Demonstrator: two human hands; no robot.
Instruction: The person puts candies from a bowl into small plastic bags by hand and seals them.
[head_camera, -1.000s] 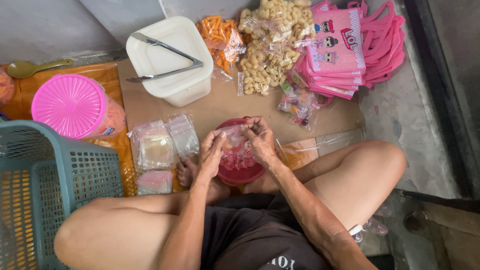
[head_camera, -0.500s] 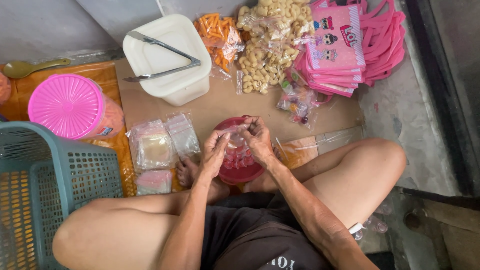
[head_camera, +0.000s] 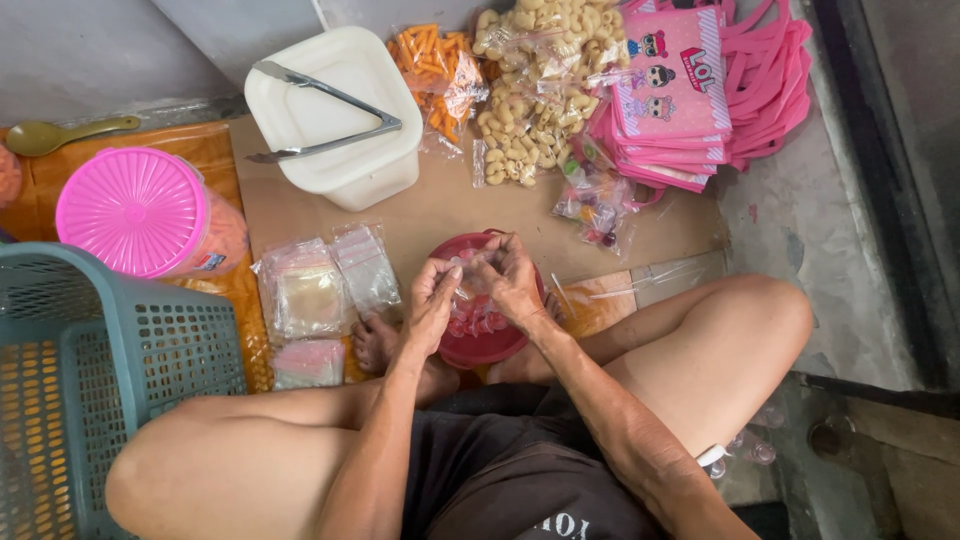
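I sit cross-legged on the floor. Both hands meet over a red bowl (head_camera: 480, 345) that rests between my legs. My left hand (head_camera: 432, 300) and my right hand (head_camera: 512, 280) pinch a small clear plastic bag (head_camera: 466, 290) of pinkish sweets between their fingertips, just above the bowl. The bowl holds more small pink pieces, partly hidden under my hands. A stack of small empty clear bags (head_camera: 318, 285) lies just left of my left hand on the brown cardboard (head_camera: 450, 205).
Metal tongs (head_camera: 325, 120) lie on a lidded white tub (head_camera: 335, 110). A pink-lidded jar (head_camera: 140, 212) and a teal basket (head_camera: 90, 370) stand at left. Bags of orange sticks (head_camera: 432, 62), pale puffed snacks (head_camera: 535, 80), and pink gift bags (head_camera: 690, 90) lie at back.
The hands have stayed over the bowl, with only small finger movements on the little bag. Nothing else has moved.
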